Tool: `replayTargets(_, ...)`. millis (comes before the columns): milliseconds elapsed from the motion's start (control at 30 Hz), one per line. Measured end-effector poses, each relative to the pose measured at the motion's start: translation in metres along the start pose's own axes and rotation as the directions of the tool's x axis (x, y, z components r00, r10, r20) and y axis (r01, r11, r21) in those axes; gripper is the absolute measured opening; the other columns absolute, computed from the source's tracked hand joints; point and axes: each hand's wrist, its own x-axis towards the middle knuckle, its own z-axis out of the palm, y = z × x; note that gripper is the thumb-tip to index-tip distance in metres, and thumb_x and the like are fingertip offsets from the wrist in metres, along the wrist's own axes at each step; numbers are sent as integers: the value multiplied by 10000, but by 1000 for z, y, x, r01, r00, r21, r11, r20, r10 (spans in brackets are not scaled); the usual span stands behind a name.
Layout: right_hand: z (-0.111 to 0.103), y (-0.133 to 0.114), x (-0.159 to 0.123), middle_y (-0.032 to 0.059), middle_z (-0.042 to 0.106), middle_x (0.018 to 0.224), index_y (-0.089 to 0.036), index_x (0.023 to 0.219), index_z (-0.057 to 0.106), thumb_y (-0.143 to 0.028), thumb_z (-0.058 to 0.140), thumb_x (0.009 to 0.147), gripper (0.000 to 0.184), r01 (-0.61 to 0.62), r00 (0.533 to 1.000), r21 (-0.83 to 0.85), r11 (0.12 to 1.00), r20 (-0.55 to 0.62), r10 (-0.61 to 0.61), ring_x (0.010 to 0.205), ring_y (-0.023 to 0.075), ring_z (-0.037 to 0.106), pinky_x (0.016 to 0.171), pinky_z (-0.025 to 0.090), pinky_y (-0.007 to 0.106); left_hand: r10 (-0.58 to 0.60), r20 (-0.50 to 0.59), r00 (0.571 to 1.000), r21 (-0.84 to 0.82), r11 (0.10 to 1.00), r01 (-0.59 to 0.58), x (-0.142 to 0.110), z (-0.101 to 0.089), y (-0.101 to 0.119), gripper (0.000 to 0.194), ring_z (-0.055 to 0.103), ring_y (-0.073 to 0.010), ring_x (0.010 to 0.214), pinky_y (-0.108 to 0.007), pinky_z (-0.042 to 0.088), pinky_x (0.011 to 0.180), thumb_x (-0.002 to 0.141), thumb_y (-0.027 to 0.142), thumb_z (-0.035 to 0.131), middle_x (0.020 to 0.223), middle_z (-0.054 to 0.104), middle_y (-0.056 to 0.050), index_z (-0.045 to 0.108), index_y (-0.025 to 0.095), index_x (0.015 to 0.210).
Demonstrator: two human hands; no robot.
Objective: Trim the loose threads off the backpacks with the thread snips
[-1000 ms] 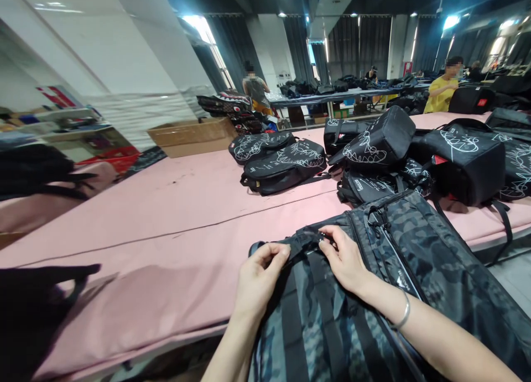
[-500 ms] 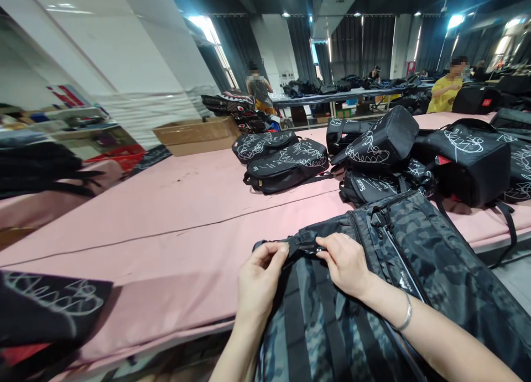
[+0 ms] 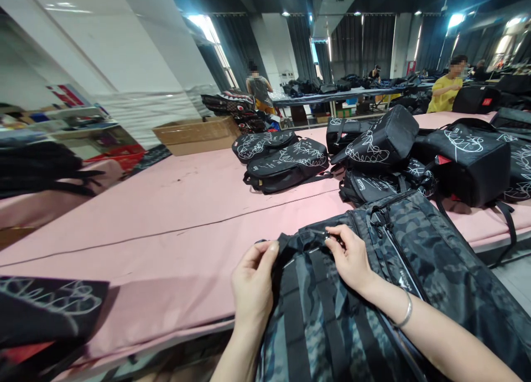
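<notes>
A dark camouflage backpack (image 3: 415, 260) lies in front of me, half on the pink table (image 3: 166, 216) and hanging over its near edge. My left hand (image 3: 253, 285) pinches the fabric at the bag's top left corner. My right hand (image 3: 352, 257) is closed on a small zipper pull (image 3: 327, 236) along the bag's top edge; a bracelet sits on that wrist. Black webbing straps run down the bag between my hands.
Several black backpacks with white scribble print (image 3: 373, 150) are piled at the back right of the table. A cardboard box (image 3: 194, 133) stands at the far edge. A black printed piece (image 3: 45, 310) lies at the near left. People work at tables in the background.
My right hand has slid a little right and up along the bag's top edge with the zipper pull. My left hand has shifted slightly left and down. The black printed piece appeared at the near left.
</notes>
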Motion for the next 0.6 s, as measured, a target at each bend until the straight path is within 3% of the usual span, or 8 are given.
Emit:
replayTargets(100, 3, 8, 1, 43, 644, 874, -186, 960, 558, -276, 452, 861, 171, -158, 987, 70, 985, -4, 159, 777, 154, 601, 677, 467, 252, -36, -23, 999, -68, 997, 34, 4, -1, -1, 242, 548, -129, 694, -224, 404, 634, 600, 352, 691, 703, 625, -6, 624, 148, 712)
replayTargets(167, 5, 12, 1, 41, 642, 881, -189, 950, 560, -281, 446, 864, 170, -187, 982, 46, 981, 18, 186, 802, 160, 598, 697, 464, 258, -33, 7, 999, -37, 999, 33, 7, -3, -1, 259, 546, -133, 683, -230, 399, 623, 606, 375, 686, 690, 623, -11, 622, 143, 700)
replayTargets(400, 6, 13, -2, 39, 613, 838, -185, 974, 541, -225, 454, 868, 142, -75, 980, -311, 947, 151, 127, 755, 163, 590, 674, 435, 258, -74, 138, 988, 170, 984, 50, 17, -3, 7, 328, 513, -122, 589, -227, 399, 573, 609, 458, 662, 622, 580, 8, 595, 147, 686)
replayTargets(600, 8, 11, -4, 40, 600, 839, -193, 963, 524, -204, 457, 874, 112, 19, 968, -501, 865, 224, 109, 747, 168, 586, 640, 416, 253, -14, 258, 966, 499, 858, -121, 24, -6, -1, 356, 508, -130, 542, -217, 364, 496, 636, 515, 616, 583, 602, -5, 622, 160, 661)
